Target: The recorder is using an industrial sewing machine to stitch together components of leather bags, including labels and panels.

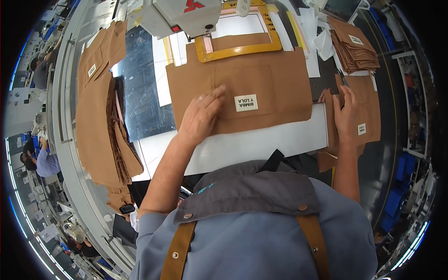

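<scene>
A brown fabric panel (289, 93) with a small white label lies in front of me on a white sheet, its far edge under a yellow frame (242, 52) beneath the sewing machine head (186, 18). My left hand (201, 114) rests on the left part of this panel, fingers extended and holding nothing. Over to the right, my right hand (345, 109) lies on another labelled brown panel (368, 105), thumb and fingers apart. Just beyond its fingertips is a slim dark tool (343, 78), its kind unclear; I see no grip on it.
A thick stack of brown pieces (95, 135) lies at the left, beside a scuffed blue-grey metal plate (149, 88). Another pile of brown panels (352, 51) stands at the far right, next to crumpled white paper (323, 44). Several people work in the background at left.
</scene>
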Tool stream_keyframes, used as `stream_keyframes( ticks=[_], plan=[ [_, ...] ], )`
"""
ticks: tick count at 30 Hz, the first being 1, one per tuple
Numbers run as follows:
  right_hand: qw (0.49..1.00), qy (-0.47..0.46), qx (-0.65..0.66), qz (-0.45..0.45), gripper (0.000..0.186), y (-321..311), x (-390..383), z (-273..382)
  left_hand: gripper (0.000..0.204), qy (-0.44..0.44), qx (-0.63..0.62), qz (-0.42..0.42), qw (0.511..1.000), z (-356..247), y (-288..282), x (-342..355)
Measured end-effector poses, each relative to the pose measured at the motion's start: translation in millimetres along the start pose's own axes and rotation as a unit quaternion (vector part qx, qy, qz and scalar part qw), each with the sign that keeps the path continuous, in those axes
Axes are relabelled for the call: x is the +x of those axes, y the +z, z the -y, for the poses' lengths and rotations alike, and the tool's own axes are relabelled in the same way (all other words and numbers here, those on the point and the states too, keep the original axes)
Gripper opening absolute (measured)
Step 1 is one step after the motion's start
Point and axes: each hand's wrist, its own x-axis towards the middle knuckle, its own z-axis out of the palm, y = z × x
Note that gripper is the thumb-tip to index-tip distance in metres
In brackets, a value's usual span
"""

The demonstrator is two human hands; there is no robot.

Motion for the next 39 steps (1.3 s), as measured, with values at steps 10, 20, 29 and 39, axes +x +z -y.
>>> stream_keyframes(
  ticks=[10,20,29,39],
  plan=[
    [0.996,0.023,-0.078,0.018,0.040,21.6,-4.5,-53.7,0.036,-0.045,-0.041,0.015,0.998,25.7,-18.4,-2.5],
    [0.999,0.012,0.034,-0.040,0.033,30.9,21.6,-51.4,0.015,0.176,0.121,0.110,0.971,13.8,-18.5,-9.4],
    [0.996,0.088,-0.004,-0.011,0.033,28.2,39.3,-59.0,0.017,0.139,0.140,0.167,0.966,12.9,-19.3,-2.4],
    [0.981,0.127,-0.129,0.071,0.032,38.3,42.3,-134.3,0.016,0.136,0.094,0.158,0.974,19.6,-26.5,5.6]
  ],
)
